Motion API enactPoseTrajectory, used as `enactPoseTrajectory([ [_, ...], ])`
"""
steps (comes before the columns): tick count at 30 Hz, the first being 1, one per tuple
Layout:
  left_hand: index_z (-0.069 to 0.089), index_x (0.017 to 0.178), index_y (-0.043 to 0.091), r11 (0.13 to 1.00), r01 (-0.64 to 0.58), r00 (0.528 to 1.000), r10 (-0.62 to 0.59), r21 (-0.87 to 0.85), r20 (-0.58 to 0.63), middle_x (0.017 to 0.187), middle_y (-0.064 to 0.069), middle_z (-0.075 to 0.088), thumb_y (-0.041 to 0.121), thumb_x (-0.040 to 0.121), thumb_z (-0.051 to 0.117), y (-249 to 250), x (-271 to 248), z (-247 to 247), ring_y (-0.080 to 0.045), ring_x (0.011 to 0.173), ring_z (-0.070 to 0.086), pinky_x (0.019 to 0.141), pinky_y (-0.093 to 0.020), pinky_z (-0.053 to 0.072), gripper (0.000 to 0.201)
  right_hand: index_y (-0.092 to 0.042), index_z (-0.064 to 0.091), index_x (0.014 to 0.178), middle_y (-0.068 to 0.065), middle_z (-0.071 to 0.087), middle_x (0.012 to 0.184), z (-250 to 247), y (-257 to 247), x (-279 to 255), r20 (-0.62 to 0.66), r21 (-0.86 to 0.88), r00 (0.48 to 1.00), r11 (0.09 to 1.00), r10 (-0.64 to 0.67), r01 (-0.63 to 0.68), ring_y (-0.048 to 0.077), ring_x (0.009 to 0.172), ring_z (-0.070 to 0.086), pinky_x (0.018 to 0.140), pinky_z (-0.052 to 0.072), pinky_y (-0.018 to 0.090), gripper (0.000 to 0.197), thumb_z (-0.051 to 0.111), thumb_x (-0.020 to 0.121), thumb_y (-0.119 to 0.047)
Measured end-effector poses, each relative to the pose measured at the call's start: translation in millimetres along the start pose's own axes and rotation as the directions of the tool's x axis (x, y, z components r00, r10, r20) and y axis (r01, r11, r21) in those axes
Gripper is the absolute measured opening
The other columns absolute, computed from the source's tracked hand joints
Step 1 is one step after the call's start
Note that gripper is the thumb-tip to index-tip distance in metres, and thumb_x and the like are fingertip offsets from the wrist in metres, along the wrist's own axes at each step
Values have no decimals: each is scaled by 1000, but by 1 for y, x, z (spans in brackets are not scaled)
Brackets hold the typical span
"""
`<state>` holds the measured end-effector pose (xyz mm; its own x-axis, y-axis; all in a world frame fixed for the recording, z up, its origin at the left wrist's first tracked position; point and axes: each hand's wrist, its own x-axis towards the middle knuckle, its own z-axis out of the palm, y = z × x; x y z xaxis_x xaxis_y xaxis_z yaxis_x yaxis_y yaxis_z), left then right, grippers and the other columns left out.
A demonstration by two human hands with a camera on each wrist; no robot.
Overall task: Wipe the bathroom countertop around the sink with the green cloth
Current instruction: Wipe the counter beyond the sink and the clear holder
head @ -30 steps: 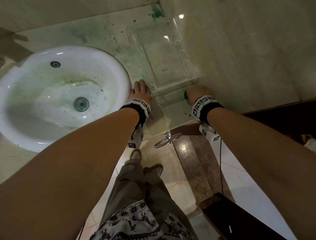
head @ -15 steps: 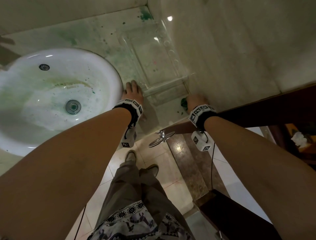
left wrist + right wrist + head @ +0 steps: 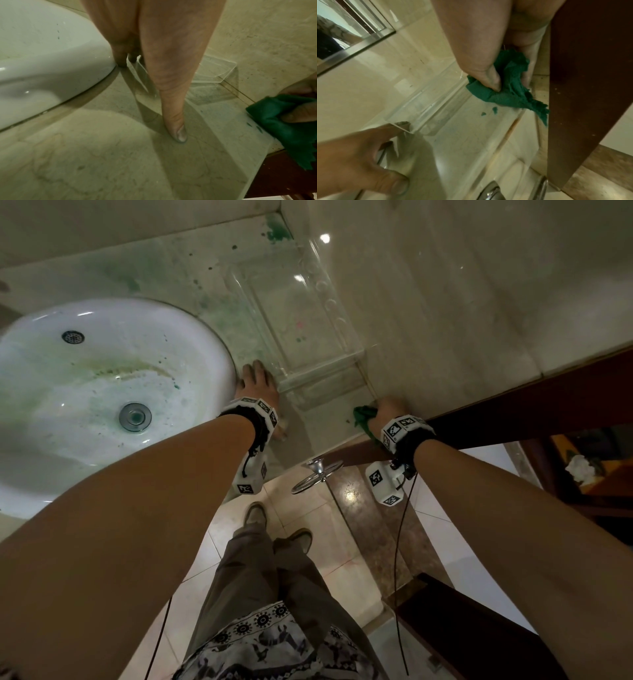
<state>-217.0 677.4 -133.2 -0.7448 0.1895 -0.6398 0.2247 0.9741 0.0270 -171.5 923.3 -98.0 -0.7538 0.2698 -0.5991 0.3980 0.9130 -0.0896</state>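
My right hand (image 3: 388,409) grips the bunched green cloth (image 3: 363,416) and presses it on the marble countertop (image 3: 318,419) at its front right corner, against the side wall. In the right wrist view the thumb pins the cloth (image 3: 503,86); small green specks lie beside it. The cloth (image 3: 281,121) hangs over the counter edge in the left wrist view. My left hand (image 3: 257,386) lies flat on the countertop between the white sink (image 3: 102,392) and a clear tray (image 3: 301,323), fingers straight, thumb (image 3: 176,128) pressed down.
The clear acrylic tray (image 3: 426,105) stands against the right wall, just beyond both hands. Green stains mark the counter's back corner (image 3: 277,231). A dark wooden frame (image 3: 513,412) borders the counter on the right. A chrome wheel handle (image 3: 317,474) sits below the counter edge.
My right hand has dragged the cloth toward the front edge of the counter along the wall, and more green cloth shows now. The left hand stays planted by the sink.
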Motion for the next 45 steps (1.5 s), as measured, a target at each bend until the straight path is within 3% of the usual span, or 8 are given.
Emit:
enactPoseTrajectory([
  [7,-5,152,-3,999,-5,1000,6,34,-26,160,-27,-9,69,47,82,-1,6,5,-47,147,-4,121,-54,10,154,-6,62,123,20,62,121,-7,-14,4,-152,-177,971,972,-185,157,38,107,62,89,54,41,34,54,89,-2],
  [11,-6,152,-3,999,-12,1000,13,39,-29,159,-27,-10,68,49,82,-2,6,6,-47,147,-4,122,-54,10,153,-12,56,132,20,58,130,-13,-15,6,-70,-189,974,961,-216,200,39,115,58,95,51,40,43,54,90,-3],
  [18,-5,152,-4,1000,-6,1000,7,31,-14,159,-27,-10,64,50,84,0,5,2,-47,148,-4,121,-54,10,152,-12,61,125,16,62,127,-4,-9,-5,-10,-53,973,972,-230,229,35,117,58,100,48,36,41,62,85,-5],
  [29,-4,152,-2,999,12,999,-10,46,-37,160,-25,-9,62,53,84,1,1,3,-44,149,-2,119,-53,12,148,-27,69,117,4,64,128,-11,-13,-15,240,-267,936,910,-256,317,28,112,62,94,50,30,41,61,85,-2],
  [33,16,150,-2,999,-3,994,7,46,-106,155,-25,15,50,64,82,3,-8,2,-41,143,20,115,-49,27,121,-26,72,113,5,64,126,-12,-7,-24,331,-309,925,904,-187,294,31,110,63,93,51,32,35,61,87,-6],
  [35,30,144,1,999,-13,992,17,31,-125,147,-21,31,39,70,79,4,-14,-6,-38,135,33,108,-47,37,98,-32,73,107,4,67,124,-13,-1,-29,263,-276,941,917,-214,286,29,107,65,93,53,31,42,58,83,-1],
  [40,58,117,5,1000,-22,994,21,-3,-107,115,-16,60,25,74,78,9,-38,-35,-34,105,59,81,-42,51,52,-20,69,118,8,66,124,-42,-8,-44,94,-75,956,955,-279,286,27,114,61,91,45,24,41,62,82,-2],
  [45,59,125,9,993,-31,987,12,-113,-161,119,-14,64,30,81,69,18,-67,-69,-32,101,65,76,-35,52,49,-23,71,113,4,70,116,-82,-26,-58,-24,-15,932,932,-363,363,25,106,65,82,44,19,40,67,77,-6],
])
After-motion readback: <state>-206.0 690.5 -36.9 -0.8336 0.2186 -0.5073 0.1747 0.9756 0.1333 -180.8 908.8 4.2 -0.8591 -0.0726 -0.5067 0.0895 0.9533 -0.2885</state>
